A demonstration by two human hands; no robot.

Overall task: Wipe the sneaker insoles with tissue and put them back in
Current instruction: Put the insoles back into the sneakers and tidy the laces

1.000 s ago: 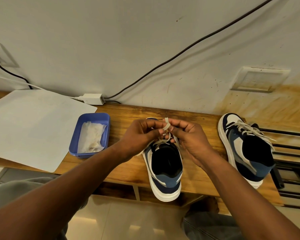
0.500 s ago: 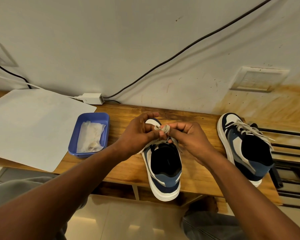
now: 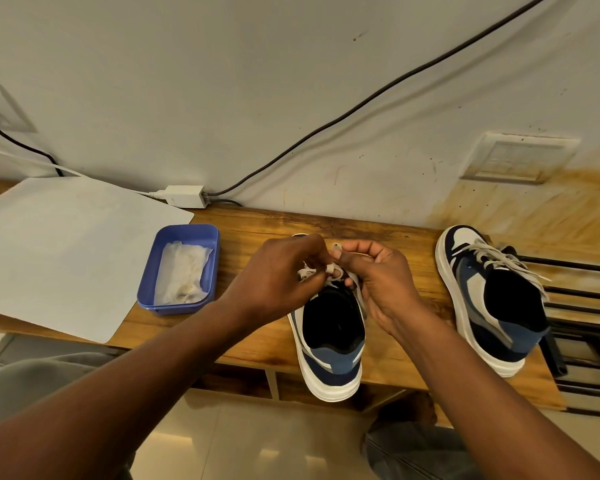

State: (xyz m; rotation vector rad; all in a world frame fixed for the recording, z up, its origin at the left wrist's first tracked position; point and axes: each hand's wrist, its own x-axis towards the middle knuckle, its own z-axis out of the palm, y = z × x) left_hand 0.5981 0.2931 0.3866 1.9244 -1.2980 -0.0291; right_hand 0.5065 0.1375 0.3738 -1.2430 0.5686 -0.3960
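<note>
A blue, navy and white sneaker (image 3: pixel 329 351) stands on the wooden bench (image 3: pixel 257 341), heel toward me and hanging over the front edge. Over its tongue, my left hand (image 3: pixel 281 275) and my right hand (image 3: pixel 378 282) both pinch the off-white shoelace (image 3: pixel 331 268), a loop showing between the fingertips. The toe is hidden behind my hands. The second sneaker (image 3: pixel 489 299) stands to the right with its laces tied. Its opening looks dark inside, like the first one's. Crumpled tissue (image 3: pixel 182 275) lies in a blue plastic tub (image 3: pixel 205 237) at the left.
A large white sheet (image 3: pixel 66 251) covers the bench's left end. A white adapter (image 3: pixel 186 195) with cables sits against the wall. A black metal rack (image 3: pixel 586 317) stands at the right. My knees show below the bench edge.
Both hands keep working the lace of the middle sneaker. The raised loop has come down closer to the tongue, and the fingers have shifted around it. The sneakers and the tub have stayed in place.
</note>
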